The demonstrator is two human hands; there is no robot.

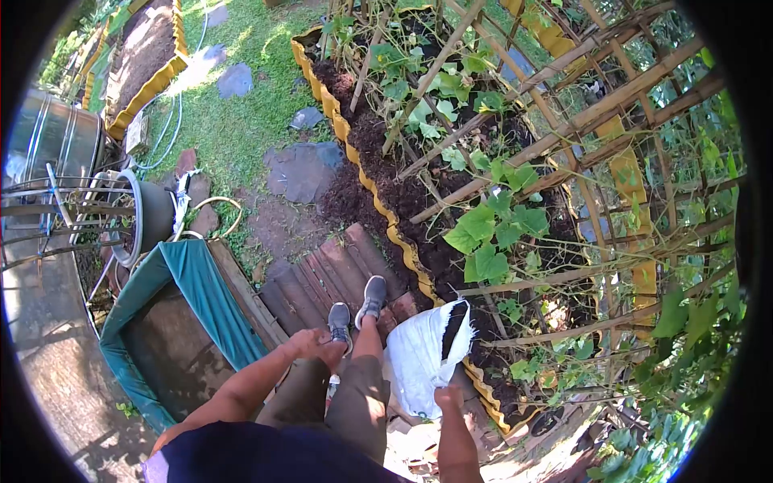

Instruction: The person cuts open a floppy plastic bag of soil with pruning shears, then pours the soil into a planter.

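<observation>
A white woven sack (419, 362) with a frayed, open mouth and dark contents leans beside the bed's yellow edging. My right hand (448, 396) is closed on the side of the sack, below its mouth. In front of my knee, my left hand (316, 348) has its fingers curled in; whether something small is in them is hidden. Both my shoes stand on brown planks or tiles (322, 274) between the sack and a green-draped frame (205, 294).
Wavy yellow edging (358, 161) borders a bed of dark soil (382, 153). Climbing plants (483, 233) grow along a bamboo trellis (576, 125) to the right. At left stand a dark round tub (153, 213) and a metal drum (60, 133). A hose (171, 133) crosses the grass.
</observation>
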